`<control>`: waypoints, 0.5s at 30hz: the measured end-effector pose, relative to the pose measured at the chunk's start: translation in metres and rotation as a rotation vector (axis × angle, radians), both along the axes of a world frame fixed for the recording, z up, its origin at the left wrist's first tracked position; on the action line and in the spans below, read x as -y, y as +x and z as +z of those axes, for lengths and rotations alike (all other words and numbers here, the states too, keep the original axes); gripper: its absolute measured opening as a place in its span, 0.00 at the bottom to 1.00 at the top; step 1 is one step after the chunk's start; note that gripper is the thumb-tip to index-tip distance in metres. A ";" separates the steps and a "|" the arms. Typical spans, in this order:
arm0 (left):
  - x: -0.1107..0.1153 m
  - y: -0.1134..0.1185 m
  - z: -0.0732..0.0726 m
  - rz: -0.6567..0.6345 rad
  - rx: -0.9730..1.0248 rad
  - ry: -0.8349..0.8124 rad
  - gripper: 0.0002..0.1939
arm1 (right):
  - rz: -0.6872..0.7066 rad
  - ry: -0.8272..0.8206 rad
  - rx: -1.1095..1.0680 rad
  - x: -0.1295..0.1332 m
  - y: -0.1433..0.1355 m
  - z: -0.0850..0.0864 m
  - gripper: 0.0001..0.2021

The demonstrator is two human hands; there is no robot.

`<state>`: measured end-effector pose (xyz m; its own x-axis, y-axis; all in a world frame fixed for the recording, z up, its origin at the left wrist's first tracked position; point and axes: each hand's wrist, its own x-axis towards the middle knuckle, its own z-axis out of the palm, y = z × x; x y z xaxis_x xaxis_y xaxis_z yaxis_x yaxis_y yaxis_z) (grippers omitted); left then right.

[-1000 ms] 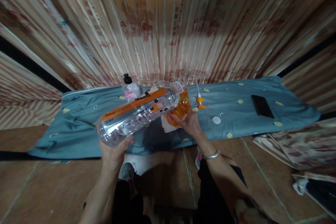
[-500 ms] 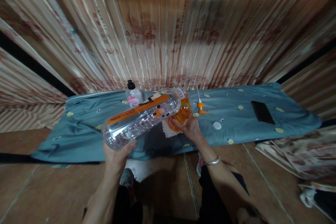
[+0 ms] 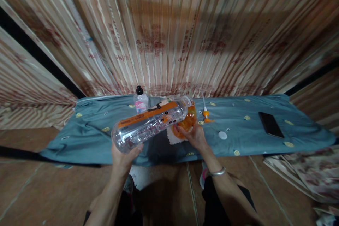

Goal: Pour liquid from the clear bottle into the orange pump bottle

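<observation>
A large clear plastic bottle (image 3: pixel 150 123) with an orange and grey label lies tilted across the view, its mouth up at the right. My left hand (image 3: pixel 125 157) is wrapped around its base end. The mouth is right at the top of an orange see-through bottle (image 3: pixel 187 122); whether the two touch I cannot tell. My right hand (image 3: pixel 196 136) grips the orange bottle from the right, over a white cloth (image 3: pixel 173 138) with a scalloped edge. An orange pump head (image 3: pixel 206 114) with a clear tube lies just right of the bottle.
A small clear bottle with a black cap (image 3: pixel 141 101) stands behind the large bottle. On the teal pineapple-print cloth (image 3: pixel 87 130) lie a white round cap (image 3: pixel 222 135) and a black phone (image 3: pixel 271 124). A striped curtain (image 3: pixel 169 42) hangs behind; a tiled floor lies below.
The whole scene has shifted slightly right and down in view. Both hands keep their hold, and the large bottle stays tilted at the orange bottle's top.
</observation>
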<state>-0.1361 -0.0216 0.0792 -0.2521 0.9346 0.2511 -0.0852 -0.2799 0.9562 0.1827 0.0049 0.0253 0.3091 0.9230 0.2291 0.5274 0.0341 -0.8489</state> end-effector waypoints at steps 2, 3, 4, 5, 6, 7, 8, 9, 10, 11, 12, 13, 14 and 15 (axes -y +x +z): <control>0.000 0.000 -0.003 -0.016 0.032 -0.010 0.53 | -0.004 -0.004 0.013 0.000 0.001 -0.001 0.46; 0.000 0.000 -0.003 -0.018 0.045 -0.011 0.52 | -0.005 -0.007 0.020 0.000 0.001 -0.001 0.46; 0.000 -0.001 -0.003 -0.022 0.055 -0.012 0.52 | -0.005 -0.011 0.027 0.000 0.001 -0.001 0.46; 0.000 -0.001 -0.003 -0.028 0.060 -0.013 0.51 | -0.004 -0.015 0.030 0.001 0.002 -0.001 0.45; 0.000 -0.001 -0.002 -0.035 0.061 -0.014 0.50 | -0.002 -0.018 0.030 0.001 0.002 0.000 0.45; 0.001 -0.002 -0.001 -0.042 0.060 -0.014 0.50 | 0.000 -0.019 0.028 0.001 0.002 0.000 0.44; 0.001 -0.002 0.000 -0.049 0.056 -0.014 0.49 | 0.001 -0.019 0.026 0.001 0.002 0.000 0.44; 0.001 -0.003 0.000 -0.055 0.047 -0.017 0.48 | 0.001 -0.017 0.026 0.001 0.002 0.000 0.43; 0.001 -0.003 0.001 -0.056 0.038 -0.022 0.48 | 0.000 -0.014 0.028 0.001 0.001 0.000 0.43; 0.002 -0.002 0.001 -0.053 0.029 -0.028 0.49 | 0.000 -0.011 0.032 0.000 0.001 0.000 0.43; 0.002 -0.001 0.001 -0.048 0.021 -0.036 0.50 | 0.001 -0.007 0.037 0.000 0.001 0.000 0.43; 0.003 0.001 0.001 -0.038 0.014 -0.040 0.52 | 0.001 -0.004 0.041 0.000 0.001 0.000 0.43; 0.003 0.003 0.000 -0.015 0.006 -0.033 0.53 | 0.001 -0.003 0.045 0.000 0.001 0.000 0.42; 0.004 0.006 0.000 0.010 -0.003 -0.022 0.54 | -0.001 -0.004 0.048 0.001 0.001 0.000 0.42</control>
